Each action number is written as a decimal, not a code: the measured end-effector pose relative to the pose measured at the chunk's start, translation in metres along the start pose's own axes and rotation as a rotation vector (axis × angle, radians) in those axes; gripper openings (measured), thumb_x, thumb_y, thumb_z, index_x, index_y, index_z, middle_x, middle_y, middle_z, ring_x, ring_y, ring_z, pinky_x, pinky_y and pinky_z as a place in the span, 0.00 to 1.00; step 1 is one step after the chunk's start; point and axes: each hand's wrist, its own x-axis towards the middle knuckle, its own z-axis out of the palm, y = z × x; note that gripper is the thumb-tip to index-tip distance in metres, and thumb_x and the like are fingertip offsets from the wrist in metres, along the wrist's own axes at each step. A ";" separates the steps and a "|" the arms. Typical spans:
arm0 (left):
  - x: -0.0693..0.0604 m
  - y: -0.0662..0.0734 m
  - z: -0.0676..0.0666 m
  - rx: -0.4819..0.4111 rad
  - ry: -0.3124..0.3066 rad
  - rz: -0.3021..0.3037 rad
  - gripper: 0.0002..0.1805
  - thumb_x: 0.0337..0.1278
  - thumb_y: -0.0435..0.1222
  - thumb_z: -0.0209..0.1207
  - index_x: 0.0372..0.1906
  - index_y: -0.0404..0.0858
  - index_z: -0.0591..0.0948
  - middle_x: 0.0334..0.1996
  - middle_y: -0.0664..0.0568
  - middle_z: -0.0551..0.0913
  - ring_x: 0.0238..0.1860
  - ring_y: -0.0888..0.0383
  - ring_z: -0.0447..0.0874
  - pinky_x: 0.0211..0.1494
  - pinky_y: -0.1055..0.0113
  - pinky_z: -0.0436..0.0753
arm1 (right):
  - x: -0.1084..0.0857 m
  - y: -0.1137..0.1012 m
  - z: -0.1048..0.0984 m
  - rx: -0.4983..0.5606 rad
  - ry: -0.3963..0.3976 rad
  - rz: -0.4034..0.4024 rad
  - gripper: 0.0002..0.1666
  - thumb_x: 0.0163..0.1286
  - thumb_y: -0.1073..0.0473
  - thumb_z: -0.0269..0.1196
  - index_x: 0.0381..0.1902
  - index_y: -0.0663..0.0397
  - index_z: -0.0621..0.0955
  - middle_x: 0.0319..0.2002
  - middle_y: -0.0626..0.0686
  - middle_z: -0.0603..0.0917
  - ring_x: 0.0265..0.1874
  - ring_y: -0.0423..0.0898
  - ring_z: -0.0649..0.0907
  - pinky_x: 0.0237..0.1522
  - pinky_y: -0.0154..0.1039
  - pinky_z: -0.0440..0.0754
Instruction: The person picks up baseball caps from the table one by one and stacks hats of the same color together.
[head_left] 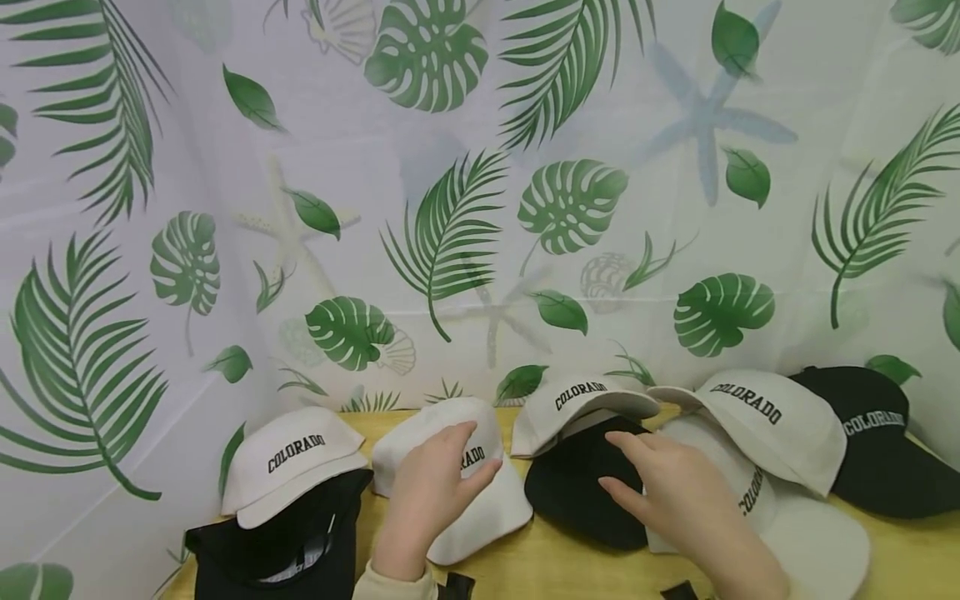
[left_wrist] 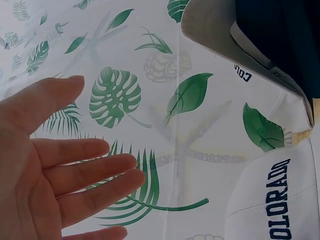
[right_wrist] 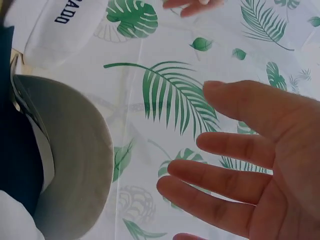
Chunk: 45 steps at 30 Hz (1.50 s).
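Observation:
My left hand (head_left: 437, 487) hovers above a white cap (head_left: 480, 521) lettered COLORADO, hiding part of its lettering. In the left wrist view its fingers (left_wrist: 95, 172) are spread, with nothing held. To the right, my right hand (head_left: 686, 492) is raised over a black cap (head_left: 577, 483) and beside a white cap (head_left: 802, 533). The right wrist view shows its fingers (right_wrist: 215, 182) loosely extended and holding nothing. Above that black cap lies another white COLORADO cap (head_left: 547, 408). A further white COLORADO cap (head_left: 780, 417) overlaps the one beside my right hand.
On the left, a white cap (head_left: 292, 458) sits over an upturned black cap (head_left: 277, 562). At the far right lies a black COLORADO cap (head_left: 877, 450). All rest on a yellow table (head_left: 517, 575), before a leaf-printed white cloth (head_left: 465, 367).

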 end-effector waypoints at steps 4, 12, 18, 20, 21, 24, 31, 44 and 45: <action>0.006 -0.001 0.006 -0.042 -0.028 -0.016 0.24 0.53 0.48 0.56 0.49 0.34 0.75 0.42 0.47 0.79 0.40 0.53 0.78 0.39 0.59 0.76 | -0.001 -0.004 0.005 -0.015 -0.059 -0.022 0.24 0.46 0.50 0.69 0.40 0.55 0.79 0.27 0.46 0.80 0.21 0.41 0.78 0.24 0.37 0.75; 0.022 -0.023 0.033 -0.149 -0.065 -0.139 0.14 0.55 0.42 0.56 0.42 0.36 0.77 0.37 0.48 0.79 0.38 0.52 0.77 0.38 0.59 0.75 | -0.016 -0.001 0.012 -0.020 -0.158 -0.044 0.22 0.46 0.49 0.69 0.38 0.52 0.80 0.28 0.45 0.80 0.23 0.40 0.79 0.27 0.37 0.76; 0.052 -0.046 0.040 -0.223 -0.070 -0.274 0.16 0.56 0.42 0.54 0.42 0.33 0.76 0.40 0.43 0.78 0.42 0.48 0.76 0.43 0.55 0.73 | -0.026 0.012 0.012 -0.010 -0.204 -0.060 0.20 0.47 0.49 0.68 0.37 0.52 0.79 0.28 0.45 0.80 0.25 0.41 0.79 0.27 0.40 0.76; 0.059 -0.055 0.041 -0.193 -0.073 -0.303 0.17 0.55 0.42 0.54 0.42 0.32 0.76 0.41 0.42 0.77 0.42 0.48 0.75 0.44 0.55 0.73 | -0.028 0.015 0.013 -0.004 -0.203 -0.082 0.20 0.47 0.50 0.68 0.36 0.53 0.79 0.26 0.45 0.80 0.22 0.40 0.78 0.25 0.38 0.75; 0.062 -0.060 0.041 -0.178 -0.077 -0.315 0.18 0.55 0.43 0.54 0.42 0.32 0.76 0.41 0.42 0.76 0.43 0.47 0.75 0.44 0.55 0.73 | -0.029 0.017 0.013 -0.006 -0.203 -0.092 0.20 0.47 0.50 0.68 0.36 0.53 0.79 0.25 0.44 0.80 0.21 0.39 0.78 0.24 0.38 0.75; 0.067 -0.073 0.042 -0.133 -0.103 -0.355 0.21 0.55 0.44 0.52 0.43 0.30 0.75 0.41 0.41 0.75 0.43 0.46 0.74 0.45 0.54 0.72 | -0.031 0.018 0.013 -0.006 -0.195 -0.112 0.20 0.47 0.50 0.68 0.36 0.53 0.79 0.25 0.45 0.80 0.20 0.38 0.77 0.24 0.37 0.75; 0.071 -0.104 0.046 -0.175 -0.216 -0.464 0.33 0.56 0.51 0.49 0.49 0.22 0.69 0.45 0.33 0.73 0.48 0.41 0.71 0.50 0.51 0.69 | -0.029 0.015 0.012 0.012 -0.239 -0.114 0.19 0.50 0.49 0.66 0.37 0.53 0.79 0.27 0.45 0.80 0.22 0.39 0.78 0.25 0.37 0.75; 0.064 -0.133 0.062 -0.311 -0.341 -0.530 0.49 0.45 0.64 0.50 0.57 0.24 0.63 0.50 0.30 0.70 0.49 0.39 0.70 0.50 0.50 0.69 | -0.029 0.013 0.010 0.021 -0.276 -0.097 0.18 0.52 0.48 0.65 0.37 0.52 0.78 0.29 0.45 0.80 0.25 0.39 0.78 0.28 0.41 0.75; 0.065 -0.133 0.062 -0.315 -0.345 -0.519 0.49 0.45 0.64 0.50 0.57 0.25 0.63 0.50 0.30 0.70 0.49 0.39 0.70 0.50 0.50 0.69 | -0.029 0.014 0.010 0.017 -0.275 -0.095 0.18 0.52 0.48 0.65 0.37 0.52 0.79 0.29 0.44 0.80 0.25 0.39 0.78 0.29 0.41 0.75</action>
